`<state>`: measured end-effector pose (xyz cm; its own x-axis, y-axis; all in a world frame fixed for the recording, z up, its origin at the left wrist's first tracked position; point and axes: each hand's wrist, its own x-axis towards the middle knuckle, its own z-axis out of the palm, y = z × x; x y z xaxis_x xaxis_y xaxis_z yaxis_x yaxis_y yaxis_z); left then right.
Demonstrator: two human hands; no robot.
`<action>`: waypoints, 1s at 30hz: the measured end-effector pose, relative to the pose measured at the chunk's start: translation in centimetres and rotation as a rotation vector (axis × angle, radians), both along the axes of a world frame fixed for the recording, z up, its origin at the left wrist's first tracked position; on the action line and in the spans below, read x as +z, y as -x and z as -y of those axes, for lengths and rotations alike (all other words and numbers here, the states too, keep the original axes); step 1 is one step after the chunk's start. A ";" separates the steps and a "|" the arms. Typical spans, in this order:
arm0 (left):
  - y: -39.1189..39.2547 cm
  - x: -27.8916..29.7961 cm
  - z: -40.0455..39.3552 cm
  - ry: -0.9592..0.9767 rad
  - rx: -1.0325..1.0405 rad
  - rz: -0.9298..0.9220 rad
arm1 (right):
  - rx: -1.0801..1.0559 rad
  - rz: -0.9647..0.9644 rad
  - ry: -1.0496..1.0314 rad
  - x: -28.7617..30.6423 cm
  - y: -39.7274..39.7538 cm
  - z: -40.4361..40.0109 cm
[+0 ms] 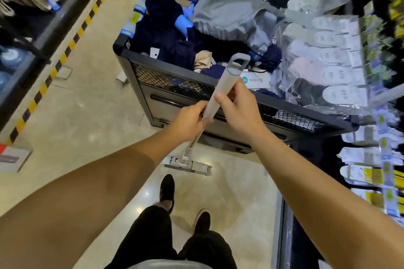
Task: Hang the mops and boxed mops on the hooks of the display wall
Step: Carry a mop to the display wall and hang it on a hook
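Two hands' grip [188, 119] [238, 107] around mop [220, 91] above glossy shop floor [87, 120], beside mesh bin [175, 81].

— What do we record beyond the hands?
— A black mesh-sided bin [196, 85] heaped with clothing, on a glossy beige tiled floor [83, 120].
— And to either side?
— Left, yellow-black hazard tape [72, 43] along a dark shelf base; right, racks of packaged socks [334, 67].

1. A white card [255, 82] in the black mesh bin [175, 72], near its front edge, reads "Boyeon" upside down, with "4XL" on a blue circle beside it.
2. Tags on other packets are too blurred to read.
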<state>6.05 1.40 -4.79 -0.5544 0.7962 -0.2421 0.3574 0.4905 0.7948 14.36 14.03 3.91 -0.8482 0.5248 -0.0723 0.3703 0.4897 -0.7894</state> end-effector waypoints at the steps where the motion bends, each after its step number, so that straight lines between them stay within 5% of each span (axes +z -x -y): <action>1: -1.1 0.1 0.5 -0.005 0.040 0.006 | 0.024 -0.013 -0.008 0.1 -0.9 0.6; 16: -16.9 7.0 13.8 -0.120 0.679 -0.212 | 0.566 -0.256 -0.065 9.0 -11.0 12.8; 30: -37.4 16.3 37.1 -0.152 1.267 -0.381 | 1.189 -0.477 -0.001 16.7 -22.7 37.1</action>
